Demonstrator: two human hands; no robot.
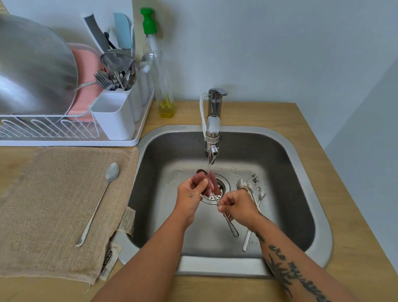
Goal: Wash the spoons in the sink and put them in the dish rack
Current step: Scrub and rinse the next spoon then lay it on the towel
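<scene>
Wooden counter (285, 117) rings steel sink (272, 153); left hand (188, 196) grips scrubber (203, 181), right hand (238, 205) apparently a spoon (229, 222)

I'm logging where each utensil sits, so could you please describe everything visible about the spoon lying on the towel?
The long-handled spoon looks like plain polished metal, with a small oval bowl and a thin handle that widens slightly at its end. It lies flat on the beige towel left of the sink, bowl facing up and pointing towards the dish rack, handle end nearest the viewer. Only the towel touches it; both hands are away, over the sink.
</scene>
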